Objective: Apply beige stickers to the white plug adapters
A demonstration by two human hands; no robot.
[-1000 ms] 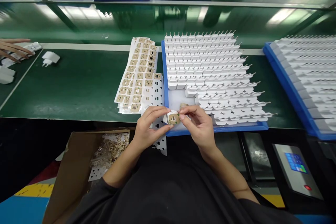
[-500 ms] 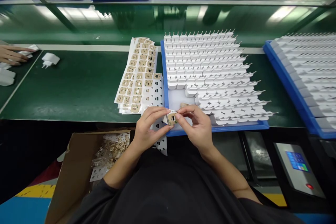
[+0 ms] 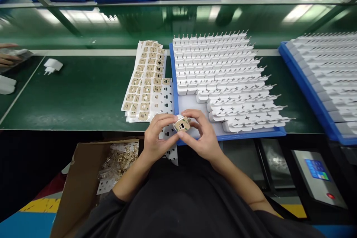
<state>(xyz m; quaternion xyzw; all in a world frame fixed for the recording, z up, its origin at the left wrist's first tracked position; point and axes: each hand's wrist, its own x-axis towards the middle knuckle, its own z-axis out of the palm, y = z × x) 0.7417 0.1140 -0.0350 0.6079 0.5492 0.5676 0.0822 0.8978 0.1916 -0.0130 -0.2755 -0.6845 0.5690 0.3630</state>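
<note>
Between both hands, over the front left corner of a blue tray [image 3: 251,134], is a white plug charger [image 3: 182,124] with a tan sticker on its face. My left hand [image 3: 159,134] pinches it from the left side. My right hand [image 3: 203,134] grips it from the right, thumb at its lower edge. Rows of white plug chargers [image 3: 214,67] stand in the tray with their pins up. Left of the tray, sheets of tan stickers [image 3: 145,81] lie overlapped, and a partly peeled sheet [image 3: 164,98] hangs over the bench edge.
One loose charger [image 3: 52,66] lies on the green bench [image 3: 83,96]. Another person's hand [image 3: 8,55] is at the far left. A second full tray [image 3: 312,100] stands right. Below are a cardboard box [image 3: 75,178] of scraps and a control panel [image 3: 319,178]. Trays fill the shelf above.
The charger has turned between my fingers, showing more of its stickered face. My right hand has shifted slightly left, its thumb now lower on the charger. The other person's hand has drawn back left.
</note>
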